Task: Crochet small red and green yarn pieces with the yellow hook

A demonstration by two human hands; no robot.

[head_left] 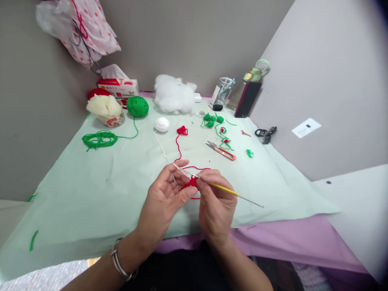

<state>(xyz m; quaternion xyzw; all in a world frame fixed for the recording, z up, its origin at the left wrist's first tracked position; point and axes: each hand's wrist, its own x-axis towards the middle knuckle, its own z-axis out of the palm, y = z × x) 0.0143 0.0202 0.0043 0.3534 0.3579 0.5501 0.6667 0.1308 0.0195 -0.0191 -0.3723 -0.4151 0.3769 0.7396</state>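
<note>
Near edge, at six o'clock: I see both hands meet over the pale green cloth (91,194).
Left hand (165,194): pinching the small red crochet piece (191,182), white yarn (160,147) over its forefinger.
Right hand (216,204): closed on the yellow-handled crochet hook (226,190).
Two o'clock: orange snips (222,150).

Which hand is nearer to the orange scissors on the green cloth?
Right. The right hand lies just below the scissors, slightly to their left; the left hand is farther left.
</note>
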